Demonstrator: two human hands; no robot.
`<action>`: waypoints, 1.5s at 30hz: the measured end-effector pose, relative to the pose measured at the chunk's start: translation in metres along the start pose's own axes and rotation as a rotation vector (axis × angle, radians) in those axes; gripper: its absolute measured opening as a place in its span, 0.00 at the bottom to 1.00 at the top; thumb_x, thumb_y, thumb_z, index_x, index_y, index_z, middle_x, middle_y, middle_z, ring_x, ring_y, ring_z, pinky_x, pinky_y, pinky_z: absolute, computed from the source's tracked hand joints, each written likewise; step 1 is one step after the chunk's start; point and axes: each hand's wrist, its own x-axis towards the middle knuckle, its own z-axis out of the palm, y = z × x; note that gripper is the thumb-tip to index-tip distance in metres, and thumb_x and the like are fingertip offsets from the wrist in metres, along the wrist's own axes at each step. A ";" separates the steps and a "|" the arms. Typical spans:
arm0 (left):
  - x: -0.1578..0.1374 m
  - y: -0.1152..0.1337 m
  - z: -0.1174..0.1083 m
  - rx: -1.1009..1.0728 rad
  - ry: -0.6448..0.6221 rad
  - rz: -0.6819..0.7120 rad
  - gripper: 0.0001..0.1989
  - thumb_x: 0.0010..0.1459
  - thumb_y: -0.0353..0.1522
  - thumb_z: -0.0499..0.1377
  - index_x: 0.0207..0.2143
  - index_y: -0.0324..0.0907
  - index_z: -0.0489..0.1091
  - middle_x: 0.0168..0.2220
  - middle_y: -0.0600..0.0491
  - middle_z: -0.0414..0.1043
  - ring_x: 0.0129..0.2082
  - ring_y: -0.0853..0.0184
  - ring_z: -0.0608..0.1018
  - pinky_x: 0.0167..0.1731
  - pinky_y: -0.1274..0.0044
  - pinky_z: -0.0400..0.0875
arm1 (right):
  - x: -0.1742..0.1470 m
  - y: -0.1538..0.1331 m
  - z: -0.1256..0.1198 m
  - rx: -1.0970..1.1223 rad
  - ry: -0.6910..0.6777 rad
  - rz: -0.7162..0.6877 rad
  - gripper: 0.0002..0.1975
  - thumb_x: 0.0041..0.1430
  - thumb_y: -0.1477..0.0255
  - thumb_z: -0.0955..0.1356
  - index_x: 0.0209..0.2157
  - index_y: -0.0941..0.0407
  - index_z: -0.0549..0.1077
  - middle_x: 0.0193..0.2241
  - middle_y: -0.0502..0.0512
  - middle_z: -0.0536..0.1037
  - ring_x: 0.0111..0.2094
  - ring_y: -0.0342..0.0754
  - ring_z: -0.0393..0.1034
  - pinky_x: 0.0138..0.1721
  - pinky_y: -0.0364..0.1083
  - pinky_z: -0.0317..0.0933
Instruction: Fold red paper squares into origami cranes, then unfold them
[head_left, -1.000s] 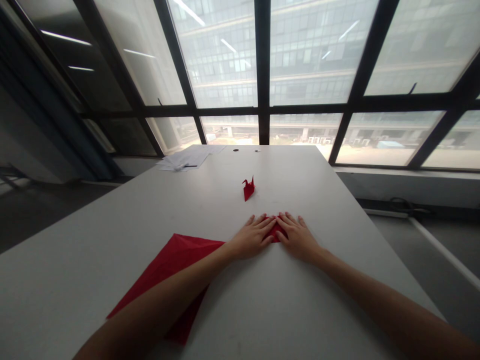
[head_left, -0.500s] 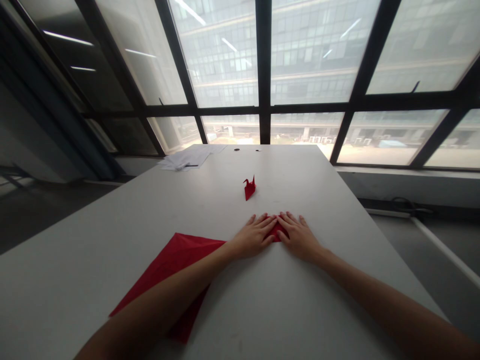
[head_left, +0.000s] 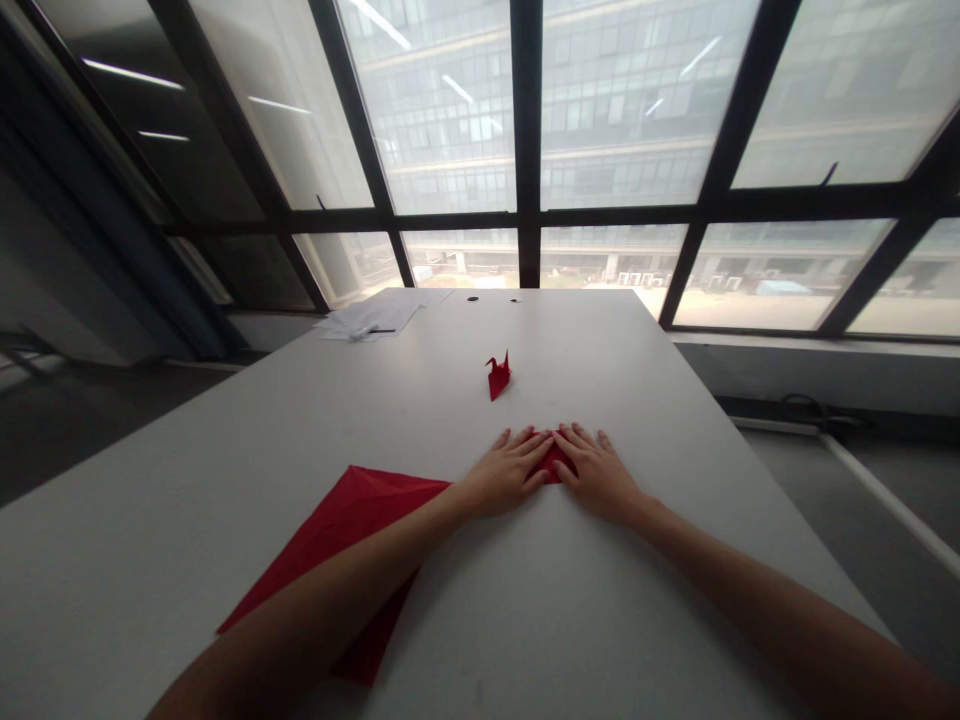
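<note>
Both of my hands lie flat on a small piece of red paper [head_left: 553, 468] on the table. My left hand [head_left: 508, 474] covers its left side, fingers stretched out. My right hand [head_left: 598, 474] covers the right side, also with fingers spread. The two hands' fingertips come close together at the paper's far edge, so most of its outline is hidden. Beyond them stands a folded red paper crane [head_left: 499, 379]. A larger red sheet [head_left: 330, 530] lies under my left forearm, which hides part of it.
The white table [head_left: 585, 610] stretches away towards large windows. At its far left lie several white papers [head_left: 375, 316] with a dark pen [head_left: 383, 331] on them. Two small round spots sit near the far edge. The table's right edge runs close to my right forearm.
</note>
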 end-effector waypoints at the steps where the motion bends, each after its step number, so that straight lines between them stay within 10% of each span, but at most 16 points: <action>1: 0.000 0.000 0.000 0.000 0.002 -0.001 0.31 0.69 0.50 0.37 0.70 0.51 0.41 0.70 0.53 0.46 0.71 0.59 0.48 0.67 0.61 0.40 | 0.000 0.000 0.000 -0.002 -0.005 0.002 0.29 0.68 0.64 0.57 0.68 0.56 0.54 0.69 0.59 0.53 0.70 0.55 0.41 0.67 0.62 0.33; 45: -0.001 0.000 0.003 0.005 0.057 -0.092 0.35 0.67 0.52 0.42 0.70 0.45 0.47 0.70 0.48 0.47 0.70 0.58 0.50 0.67 0.61 0.42 | 0.001 0.000 0.001 -0.019 -0.002 0.000 0.29 0.68 0.65 0.57 0.67 0.57 0.55 0.69 0.60 0.53 0.70 0.56 0.42 0.67 0.62 0.33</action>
